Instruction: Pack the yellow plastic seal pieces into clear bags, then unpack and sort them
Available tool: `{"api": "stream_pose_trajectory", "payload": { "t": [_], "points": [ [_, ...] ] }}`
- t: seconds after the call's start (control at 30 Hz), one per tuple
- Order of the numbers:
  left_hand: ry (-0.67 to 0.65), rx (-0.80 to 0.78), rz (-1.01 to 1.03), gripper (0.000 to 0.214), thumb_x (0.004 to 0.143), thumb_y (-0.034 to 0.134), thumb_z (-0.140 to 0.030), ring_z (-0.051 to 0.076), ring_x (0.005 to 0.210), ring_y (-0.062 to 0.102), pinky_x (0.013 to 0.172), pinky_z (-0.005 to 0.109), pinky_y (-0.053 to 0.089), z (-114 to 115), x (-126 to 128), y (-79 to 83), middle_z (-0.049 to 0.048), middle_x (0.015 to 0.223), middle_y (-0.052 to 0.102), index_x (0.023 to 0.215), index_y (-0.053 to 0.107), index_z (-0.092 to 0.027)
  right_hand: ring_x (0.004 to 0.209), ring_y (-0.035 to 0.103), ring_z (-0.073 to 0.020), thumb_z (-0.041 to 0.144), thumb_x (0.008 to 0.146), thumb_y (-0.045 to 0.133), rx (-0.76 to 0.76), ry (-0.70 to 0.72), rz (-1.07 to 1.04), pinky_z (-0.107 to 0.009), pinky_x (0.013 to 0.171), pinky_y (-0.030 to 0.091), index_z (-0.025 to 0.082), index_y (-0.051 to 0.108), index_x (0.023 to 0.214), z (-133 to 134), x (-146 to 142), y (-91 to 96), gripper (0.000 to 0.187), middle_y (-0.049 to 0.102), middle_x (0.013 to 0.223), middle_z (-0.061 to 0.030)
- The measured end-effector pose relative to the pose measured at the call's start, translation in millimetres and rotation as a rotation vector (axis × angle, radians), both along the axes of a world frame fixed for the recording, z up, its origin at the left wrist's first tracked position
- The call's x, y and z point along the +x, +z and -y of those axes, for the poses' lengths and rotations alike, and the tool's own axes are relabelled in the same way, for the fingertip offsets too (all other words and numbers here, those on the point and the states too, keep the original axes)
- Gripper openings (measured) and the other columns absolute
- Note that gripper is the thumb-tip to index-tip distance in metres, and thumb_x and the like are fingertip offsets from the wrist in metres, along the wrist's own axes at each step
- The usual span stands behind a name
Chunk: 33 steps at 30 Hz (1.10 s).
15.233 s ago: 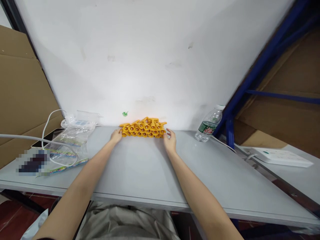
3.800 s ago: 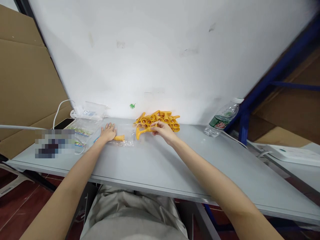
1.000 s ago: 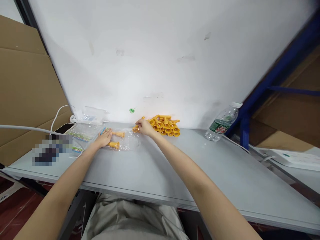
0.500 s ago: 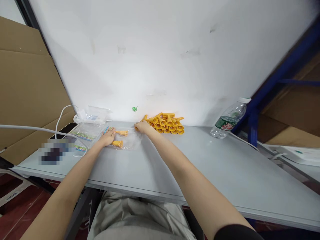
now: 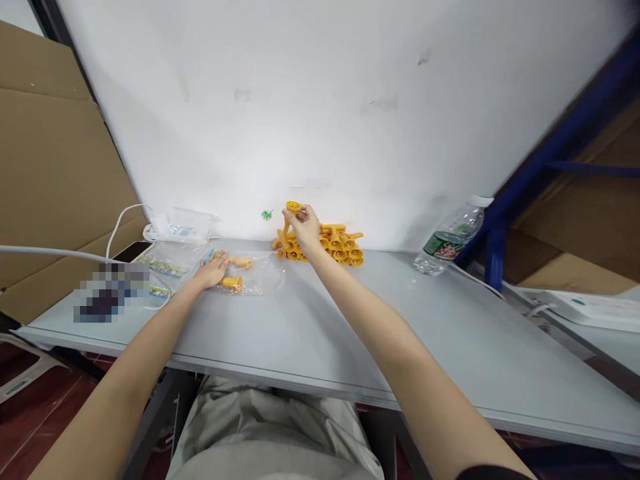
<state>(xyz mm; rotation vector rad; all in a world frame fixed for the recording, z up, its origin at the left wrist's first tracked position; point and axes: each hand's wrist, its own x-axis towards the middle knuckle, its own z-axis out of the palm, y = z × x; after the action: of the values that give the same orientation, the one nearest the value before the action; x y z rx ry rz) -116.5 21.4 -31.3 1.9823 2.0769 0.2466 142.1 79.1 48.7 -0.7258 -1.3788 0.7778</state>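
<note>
My right hand pinches a yellow trumpet-shaped plastic piece near its flared mouth. The piece is upright, mouth up, raised above the left end of a stacked pile of similar yellow pieces against the wall. On the left, my left hand lies flat with fingers stretched over the end of a clear plastic bag. Two yellow pieces lie at this bag, and a bit of its colourful printed header shows by my fingertips.
More clear bags with printed labels lie to the left, beside a dark phone-like slab and a white cable. A plastic water bottle leans at the right. Cardboard stands at the left edge.
My right hand has risen from the table by the bag's mouth and moved right, lifting a yellow piece upright above the pile. My left hand stays on the bag.
</note>
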Motion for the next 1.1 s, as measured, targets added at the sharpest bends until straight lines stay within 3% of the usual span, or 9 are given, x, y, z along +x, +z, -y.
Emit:
{"api": "stream_pose_trajectory", "payload": {
  "t": [0.1,0.2,0.33,0.4,0.5,0.6,0.8,0.93,1.1],
  "points": [
    [-0.007,-0.010,-0.012,0.063,0.094,0.010,-0.038,0.022,0.150,0.005,0.119,0.055,0.009,-0.1,-0.1,0.1,0.0023,0.161,0.013,0.153,0.023,-0.018,0.072,0.062,-0.0145,0.051,0.075,0.067,-0.081,0.118,0.137,-0.028,0.068,0.050,0.020,0.057,0.095,20.9,19.0,4.5,0.038,0.066,0.088,-0.0038],
    [0.002,-0.003,-0.015,0.063,0.095,0.010,-0.039,0.023,0.150,0.006,0.118,0.056,0.010,-1.2,0.3,-1.0,0.0020,0.161,0.013,0.153,0.023,-0.019,0.059,0.057,-0.0126,0.048,0.075,0.068,-0.138,0.192,0.512,-0.026,0.058,0.046,0.018,0.063,0.090,36.5,38.2,0.0,0.034,0.066,0.080,-0.0028],
    [0.008,0.002,-0.026,0.063,0.095,0.009,-0.040,0.023,0.150,0.006,0.118,0.055,0.011,-3.1,3.6,-2.4,0.0024,0.161,0.013,0.153,0.024,-0.019,0.074,0.061,-0.0175,0.029,0.079,0.063,-0.093,0.343,1.054,-0.027,0.070,0.046,0.018,0.069,0.096,47.0,47.3,-13.2,0.021,0.069,0.088,-0.0036],
    [0.005,0.007,-0.037,0.063,0.095,0.009,-0.040,0.022,0.150,0.006,0.118,0.054,0.012,-2.9,6.8,-1.9,0.0023,0.161,0.014,0.153,0.024,-0.021,0.084,0.061,-0.0195,0.016,0.077,0.062,-0.046,0.306,1.204,-0.026,0.075,0.044,0.019,0.069,0.098,50.3,42.6,-20.7,0.023,0.070,0.094,-0.0049],
    [-0.007,0.022,-0.058,0.062,0.095,0.009,-0.041,0.023,0.149,0.009,0.117,0.056,0.015,-0.2,13.2,0.2,0.0017,0.161,0.017,0.153,0.025,-0.025,0.080,0.059,-0.0184,0.006,0.076,0.055,-0.009,0.247,1.361,-0.023,0.069,0.040,0.016,0.068,0.089,54.7,29.3,-30.3,0.021,0.069,0.088,-0.0065],
    [-0.037,0.042,-0.069,0.060,0.096,0.008,-0.045,0.024,0.149,0.010,0.116,0.060,0.016,3.6,18.9,2.2,0.0010,0.160,0.019,0.152,0.025,-0.032,0.076,0.057,-0.0169,0.005,0.079,0.050,-0.019,0.186,1.417,-0.023,0.065,0.037,0.014,0.066,0.083,57.7,16.9,-36.5,0.019,0.069,0.086,-0.0075],
    [-0.040,0.030,-0.032,0.062,0.096,0.006,-0.050,0.026,0.149,0.006,0.115,0.063,0.011,6.0,22.4,2.0,0.0023,0.161,0.017,0.147,0.036,-0.033,0.088,0.062,-0.0224,0.008,0.084,0.048,-0.056,-0.113,1.350,-0.027,0.073,0.038,0.015,0.067,0.093,61.7,4.9,-43.4,0.022,0.071,0.096,-0.0109],
    [-0.043,0.060,0.001,0.061,0.096,0.010,-0.050,0.028,0.149,0.008,0.114,0.064,0.012,4.0,21.2,-1.2,0.0045,0.160,0.021,0.143,0.043,-0.029,0.089,0.063,-0.0243,0.011,0.087,0.047,-0.055,-0.165,1.333,-0.031,0.082,0.035,0.016,0.066,0.091,65.6,-0.8,-47.8,0.020,0.071,0.097,-0.0128],
    [-0.037,0.061,0.022,0.062,0.096,0.009,-0.050,0.027,0.149,0.008,0.115,0.062,0.011,3.8,21.1,-2.5,0.0051,0.161,0.020,0.145,0.040,-0.028,0.090,0.061,-0.0250,0.012,0.088,0.044,-0.072,-0.234,1.372,-0.035,0.085,0.028,0.016,0.064,0.094,68.4,-5.8,-50.6,0.021,0.071,0.099,-0.0139]
  ]
}}
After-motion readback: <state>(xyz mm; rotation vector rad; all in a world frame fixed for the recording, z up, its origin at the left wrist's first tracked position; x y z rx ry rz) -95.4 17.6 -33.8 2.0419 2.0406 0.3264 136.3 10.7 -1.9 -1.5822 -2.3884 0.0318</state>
